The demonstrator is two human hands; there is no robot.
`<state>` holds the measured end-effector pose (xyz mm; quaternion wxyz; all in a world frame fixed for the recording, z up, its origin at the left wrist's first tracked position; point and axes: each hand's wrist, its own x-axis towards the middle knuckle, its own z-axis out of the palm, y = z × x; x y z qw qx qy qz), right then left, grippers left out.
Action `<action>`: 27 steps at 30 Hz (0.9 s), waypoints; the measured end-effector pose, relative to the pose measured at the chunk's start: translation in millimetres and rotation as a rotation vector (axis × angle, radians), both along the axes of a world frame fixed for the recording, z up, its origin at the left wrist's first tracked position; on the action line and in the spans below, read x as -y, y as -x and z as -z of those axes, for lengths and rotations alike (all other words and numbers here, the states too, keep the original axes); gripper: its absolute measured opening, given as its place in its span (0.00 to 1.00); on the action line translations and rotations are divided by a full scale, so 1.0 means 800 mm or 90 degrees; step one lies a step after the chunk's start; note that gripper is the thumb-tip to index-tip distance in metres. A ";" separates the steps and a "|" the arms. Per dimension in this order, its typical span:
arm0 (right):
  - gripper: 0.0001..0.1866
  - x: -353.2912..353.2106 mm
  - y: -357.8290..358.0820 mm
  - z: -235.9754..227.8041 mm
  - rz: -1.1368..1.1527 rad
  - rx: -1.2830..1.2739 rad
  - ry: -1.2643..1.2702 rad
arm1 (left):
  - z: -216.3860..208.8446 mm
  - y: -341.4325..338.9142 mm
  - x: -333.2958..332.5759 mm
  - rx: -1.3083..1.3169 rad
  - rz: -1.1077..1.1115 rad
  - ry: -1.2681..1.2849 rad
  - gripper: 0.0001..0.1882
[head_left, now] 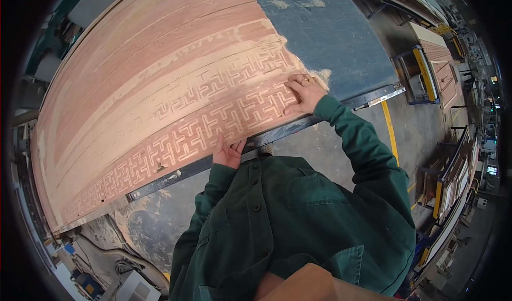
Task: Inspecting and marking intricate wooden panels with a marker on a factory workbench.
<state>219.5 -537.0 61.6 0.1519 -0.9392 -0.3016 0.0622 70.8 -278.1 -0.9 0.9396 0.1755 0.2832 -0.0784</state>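
Note:
A long reddish wooden board (200, 135) with a carved lattice pattern of interlocking strokes lies along the near side of the machine bed. My right hand (306, 94) spans its right end, thumb near the front edge and bent fingers at the far side, closed on it. At the middle of the front edge, my left hand (229, 152) has its thumb up on the carved face and the other fingers curled against the edge. A similar carved strip (229, 79) lies just behind, partly covered with pale sawdust.
More plain reddish planks (154, 29) fill the bed's far left. Its dark blue surface (325, 34) shows at right, with sawdust heaps (320, 78) by the board ends. A metal rail (282, 133) runs along the front. Racks with door panels (445, 77) stand at right.

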 end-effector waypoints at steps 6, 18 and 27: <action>0.51 -0.001 0.007 -0.032 -0.157 0.046 0.130 | 0.003 0.001 -0.001 0.004 0.000 -0.003 0.24; 0.49 -0.008 -0.003 -0.024 -0.198 0.019 0.235 | 0.003 0.001 -0.002 0.030 -0.009 0.038 0.24; 0.33 -0.015 0.040 -0.031 -0.171 0.069 0.119 | 0.001 0.001 -0.001 0.037 -0.019 0.031 0.24</action>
